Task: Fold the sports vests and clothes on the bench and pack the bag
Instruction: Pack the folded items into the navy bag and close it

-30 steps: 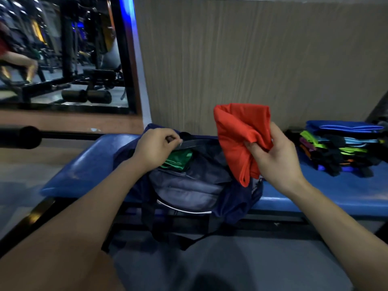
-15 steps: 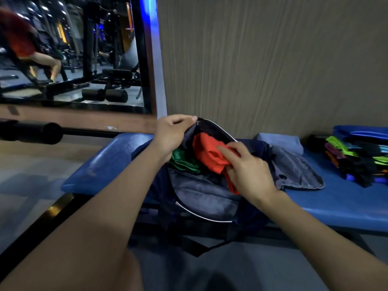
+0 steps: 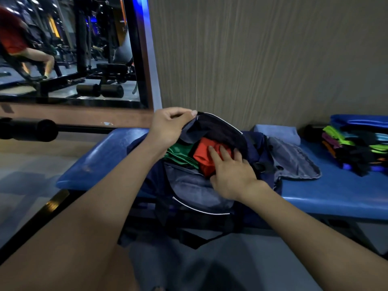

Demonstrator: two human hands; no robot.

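the dark blue bag sits on the blue desk, toward its front edge. the left hand pinches the bag's raised flap, holding the mouth open; the right hand presses the folded red vest down with straight fingers, beside a green garment. the vest looks light, soft and slippery, likely to spring unfolded; best held flat across its folds. more folded clothes wait at the desk's right end.
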